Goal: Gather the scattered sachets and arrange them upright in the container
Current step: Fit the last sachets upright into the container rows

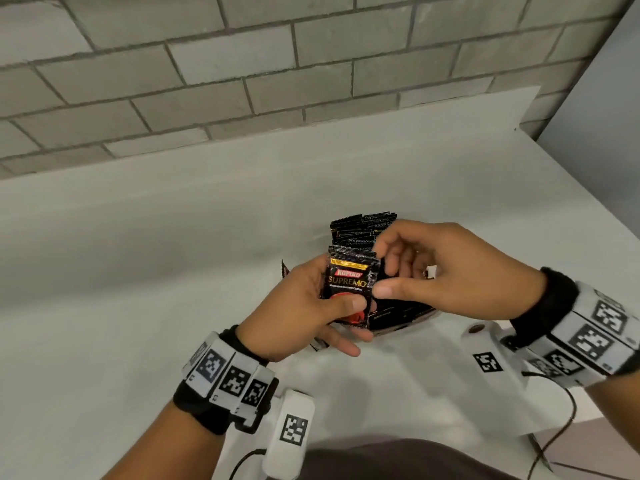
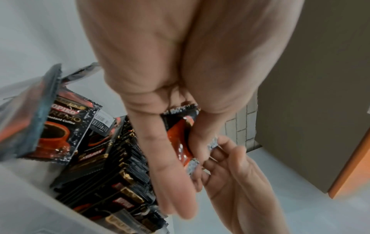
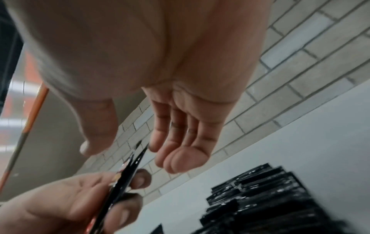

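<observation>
- Nearest the head camera, the left hand (image 1: 304,306) holds a small stack of black foil coffee sachets (image 1: 349,285) printed with a red cup, thumb across the front face and fingers curled behind; the stack stands upright, face toward the person.
- The right hand (image 1: 446,268) hovers just beside the stack's right edge, fingers loosely bent and thumb (image 1: 391,291) near the foil; the right wrist view shows a gap between fingertips and sachets, so it holds nothing.
- Behind the hands, toward the far edge of the white tabletop (image 1: 138,271), a row of matching black sachets (image 1: 363,226) stands packed on edge. The left wrist view shows them sitting in a clear plastic container (image 2: 24,110), whose wall is blurred.
- A loose sachet (image 2: 66,126) leans against that wall in the left wrist view.
- The sachets look light, thin and glossy, likely slippery against one another, and floppy in the middle but stiffer at the crimped seams.
- A pinch across the top seam or both side edges should keep the stack squared; a loose hold risks them fanning apart.
</observation>
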Motion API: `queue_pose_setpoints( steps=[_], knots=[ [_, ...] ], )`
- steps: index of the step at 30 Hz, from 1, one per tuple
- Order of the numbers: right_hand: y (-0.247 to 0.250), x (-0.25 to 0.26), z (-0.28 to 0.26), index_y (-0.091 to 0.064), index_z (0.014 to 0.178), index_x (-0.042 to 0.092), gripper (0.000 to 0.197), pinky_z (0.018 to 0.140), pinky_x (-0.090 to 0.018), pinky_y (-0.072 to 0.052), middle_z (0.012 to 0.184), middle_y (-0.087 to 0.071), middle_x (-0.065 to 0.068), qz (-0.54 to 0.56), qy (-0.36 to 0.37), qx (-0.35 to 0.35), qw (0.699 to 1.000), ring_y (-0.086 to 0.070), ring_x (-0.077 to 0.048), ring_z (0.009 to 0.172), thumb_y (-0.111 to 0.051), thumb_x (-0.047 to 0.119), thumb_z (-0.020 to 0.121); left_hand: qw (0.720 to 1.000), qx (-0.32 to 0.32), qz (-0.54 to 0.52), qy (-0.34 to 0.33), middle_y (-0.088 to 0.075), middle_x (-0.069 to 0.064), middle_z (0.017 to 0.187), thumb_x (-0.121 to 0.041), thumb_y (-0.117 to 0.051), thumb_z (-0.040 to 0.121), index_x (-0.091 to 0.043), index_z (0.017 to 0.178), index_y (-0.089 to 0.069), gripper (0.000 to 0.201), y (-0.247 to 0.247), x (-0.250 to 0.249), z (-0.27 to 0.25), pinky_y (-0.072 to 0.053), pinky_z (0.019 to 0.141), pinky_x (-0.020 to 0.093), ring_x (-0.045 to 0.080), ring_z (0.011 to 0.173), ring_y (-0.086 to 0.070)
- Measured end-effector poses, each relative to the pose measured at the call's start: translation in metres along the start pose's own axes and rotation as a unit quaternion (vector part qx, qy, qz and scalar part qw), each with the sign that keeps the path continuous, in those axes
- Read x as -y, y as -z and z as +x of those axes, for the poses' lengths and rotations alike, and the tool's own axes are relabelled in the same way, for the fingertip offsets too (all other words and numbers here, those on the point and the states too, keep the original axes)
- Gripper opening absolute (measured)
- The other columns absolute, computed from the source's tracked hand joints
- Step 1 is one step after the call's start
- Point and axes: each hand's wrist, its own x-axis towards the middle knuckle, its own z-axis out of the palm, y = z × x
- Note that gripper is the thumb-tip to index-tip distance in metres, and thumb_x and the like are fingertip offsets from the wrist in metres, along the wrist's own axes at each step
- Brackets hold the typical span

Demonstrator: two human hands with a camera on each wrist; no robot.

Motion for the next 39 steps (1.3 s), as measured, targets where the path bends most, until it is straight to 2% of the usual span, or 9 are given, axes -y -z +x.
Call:
queue_pose_setpoints(
  steps=[8,13,21,25,28,30,33,35,39],
  knots=[
    [-0.009,0.001,0.020,-0.071,0.106,0.020,0.027,0.065,-0.030,-0.058,0.082,-0.073,-0.003,0.061,-0.019,-0.068,0.996,-0.068,-0.020,0.066,-0.078,0.005,0.084,0.995,-0.030,-0.092,-0.029,-0.071,0.020,0.120,-0.018,-0.065,0.091,-0.016,0.133,-0.055,0.043,0.000,-0.006,-0.004,-0.063,0.075,0.042,0.047,0.092,-0.074],
    [0.013,-0.008,0.009,-0.071,0.098,0.021,0.022,0.067,-0.040,-0.060,0.079,-0.072,-0.008,0.058,-0.036,-0.122,0.990,-0.069,-0.029,0.068,-0.076,0.004,0.085,0.996,-0.072,-0.006,-0.045,-0.076,0.018,0.097,-0.010,-0.057,0.100,-0.007,0.117,-0.063,0.018,0.019,0.000,-0.009,-0.064,0.075,0.042,0.039,0.090,-0.076],
    [0.044,-0.008,-0.026,-0.073,0.085,0.014,0.010,0.074,-0.030,-0.053,0.080,-0.073,-0.006,0.047,-0.014,-0.079,0.996,-0.066,-0.026,0.072,-0.079,0.013,0.078,0.934,0.135,0.331,-0.014,-0.064,-0.027,0.082,-0.023,-0.063,0.101,-0.052,0.087,-0.064,0.032,0.008,0.011,-0.010,-0.051,0.085,0.026,-0.001,0.082,-0.062],
    [0.039,-0.012,-0.032,-0.074,0.082,0.021,0.012,0.067,-0.039,-0.048,0.076,-0.072,0.002,-0.004,-0.008,-0.013,1.000,-0.058,-0.017,0.064,-0.082,0.012,0.079,0.944,0.104,0.313,-0.009,-0.059,-0.016,0.079,-0.025,-0.059,0.102,-0.034,0.086,-0.062,0.019,0.005,0.021,0.003,-0.052,0.084,0.041,0.007,0.077,-0.056],
    [0.022,-0.017,-0.029,-0.072,0.079,0.031,0.018,0.061,-0.039,-0.049,0.074,-0.072,0.009,-0.063,-0.004,-0.017,0.998,-0.058,-0.014,0.062,-0.082,0.016,0.081,0.955,0.064,0.291,-0.015,-0.067,-0.006,0.087,-0.037,-0.057,0.097,-0.039,0.094,-0.066,0.010,0.006,0.023,0.006,-0.051,0.088,0.041,0.016,0.083,-0.062],
    [0.011,-0.022,-0.027,-0.071,0.079,0.034,0.020,0.059,-0.031,-0.047,0.073,-0.070,0.011,-0.079,0.007,-0.040,0.996,-0.060,-0.015,0.065,-0.082,0.018,0.082,0.957,0.056,0.284,-0.017,-0.070,0.004,0.096,-0.041,-0.055,0.094,-0.036,0.103,-0.068,0.016,0.007,0.024,0.006,-0.051,0.091,0.043,0.027,0.091,-0.064],
    [-0.003,-0.030,-0.023,-0.072,0.081,0.033,0.017,0.061,-0.012,-0.041,0.069,-0.064,0.014,-0.137,0.027,-0.069,0.988,-0.060,-0.006,0.067,-0.083,0.020,0.080,0.961,0.049,0.271,-0.028,-0.058,-0.017,0.074,-0.030,-0.056,0.103,-0.052,0.084,-0.064,0.031,0.008,0.025,0.007,-0.044,0.074,0.032,0.013,0.073,-0.052],
    [-0.012,-0.036,-0.020,-0.071,0.082,0.035,0.017,0.064,-0.020,-0.047,0.072,-0.059,0.016,-0.177,0.030,-0.069,0.981,-0.059,-0.005,0.070,-0.083,0.023,0.080,0.964,0.038,0.264,-0.020,-0.051,-0.019,0.071,-0.023,-0.057,0.105,-0.057,0.076,-0.061,0.045,0.010,0.024,0.007,-0.043,0.073,0.029,0.012,0.072,-0.048],
    [-0.029,-0.049,-0.018,-0.066,0.083,0.033,0.019,0.064,-0.032,-0.051,0.078,-0.059,0.019,-0.271,0.059,-0.026,0.960,-0.053,-0.007,0.082,-0.081,0.023,0.076,0.969,0.026,0.243,-0.019,-0.054,-0.003,0.080,-0.038,-0.056,0.097,-0.054,0.080,-0.061,0.024,0.008,0.022,0.006,-0.046,0.076,0.035,0.018,0.076,-0.051]
  ],
)
